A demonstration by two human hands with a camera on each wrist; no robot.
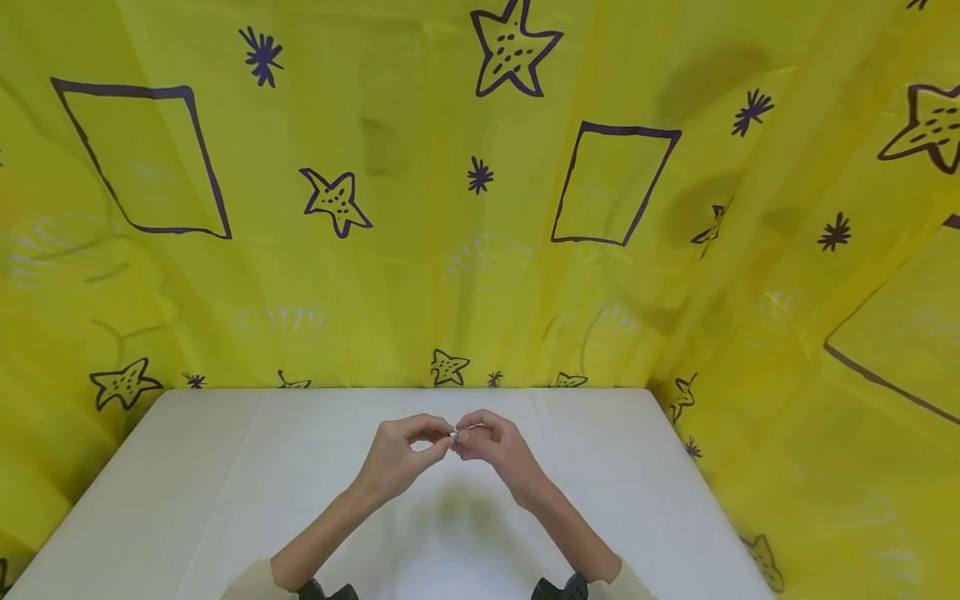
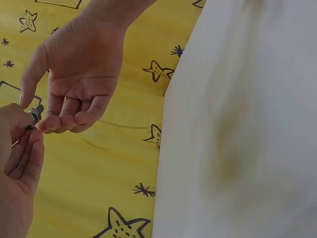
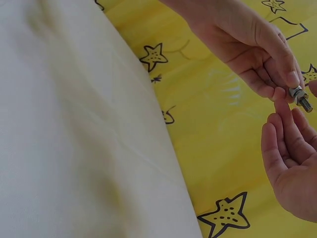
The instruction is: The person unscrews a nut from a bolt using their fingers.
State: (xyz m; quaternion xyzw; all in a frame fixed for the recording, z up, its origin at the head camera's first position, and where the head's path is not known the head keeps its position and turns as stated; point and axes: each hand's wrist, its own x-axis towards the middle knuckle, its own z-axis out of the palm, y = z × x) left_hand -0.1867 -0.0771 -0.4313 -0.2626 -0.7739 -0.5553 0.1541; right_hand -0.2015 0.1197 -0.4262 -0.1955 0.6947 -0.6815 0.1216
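Above the table, my left hand (image 1: 395, 457) pinches a small silver bolt (image 3: 305, 104) between thumb and fingertips. A nut (image 3: 299, 95) sits on its shank, and the threaded end sticks out past it in the right wrist view. My right hand (image 1: 498, 450) meets the left one from the other side. In the left wrist view its thumb (image 2: 28, 94) and fingertips stand on either side of the bolt. Its fingers (image 3: 282, 106) are loosely extended in the right wrist view, index fingertip right at the left fingertips, the thumb apart from the threads.
Below the hands lies a white-covered table (image 1: 300, 433). Yellow sheeting (image 1: 420, 292) printed with stars and frames hangs behind it and along the sides. Dark wrist devices (image 1: 558, 587) and light sleeves (image 1: 258, 582) show at the bottom of the head view.
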